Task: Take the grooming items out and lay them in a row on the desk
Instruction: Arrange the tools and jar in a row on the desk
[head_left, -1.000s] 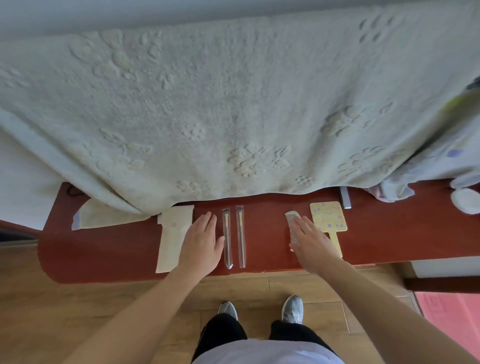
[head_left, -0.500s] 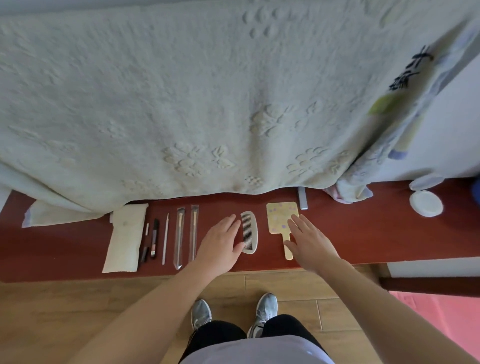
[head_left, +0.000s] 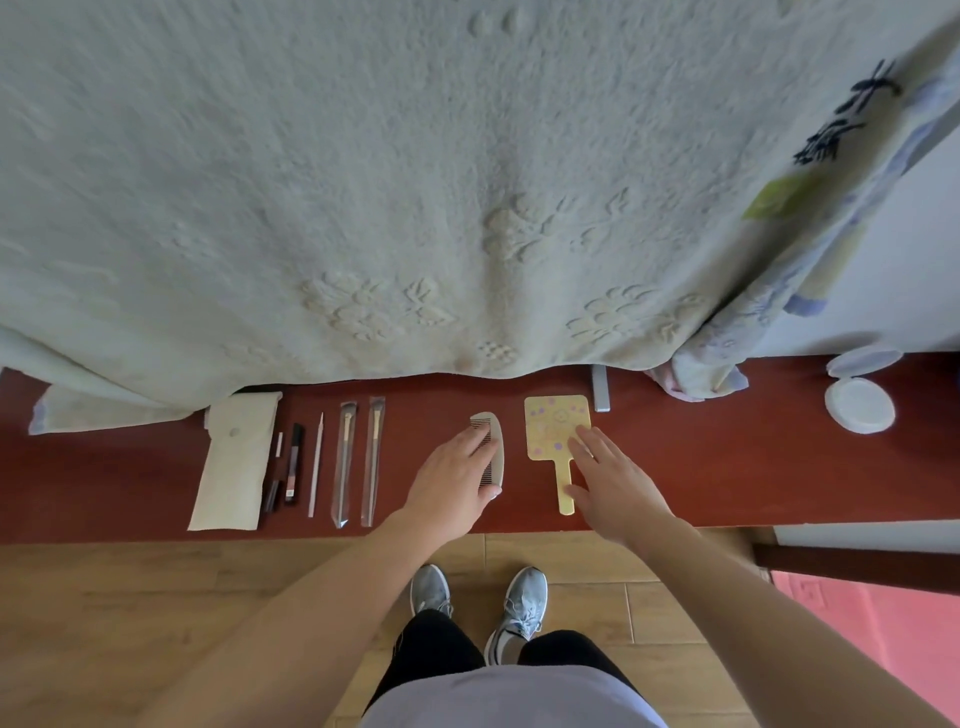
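Grooming items lie in a row on the red-brown desk (head_left: 727, 467). From the left: a white cloth pouch (head_left: 236, 460), a dark pencil-like stick (head_left: 293, 462), a thin pale stick (head_left: 315, 465), two brushes in clear sleeves (head_left: 344, 460) (head_left: 373, 457), a white comb (head_left: 491, 452) and a yellow hand mirror (head_left: 553, 428). My left hand (head_left: 452, 480) lies flat with its fingers on the comb. My right hand (head_left: 610, 483) rests flat on the mirror's lower corner and handle, fingers spread.
A large pale blanket (head_left: 415, 182) hangs over the back of the desk. A patterned cloth (head_left: 727, 358) drapes at the right. An open round white case (head_left: 860, 405) sits at the desk's far right. A small grey bar (head_left: 601, 387) lies behind the mirror.
My view has shifted right. My left hand went from beside the sleeved brushes to the comb, which now lies further left of the mirror. My right hand went from the comb to the mirror.
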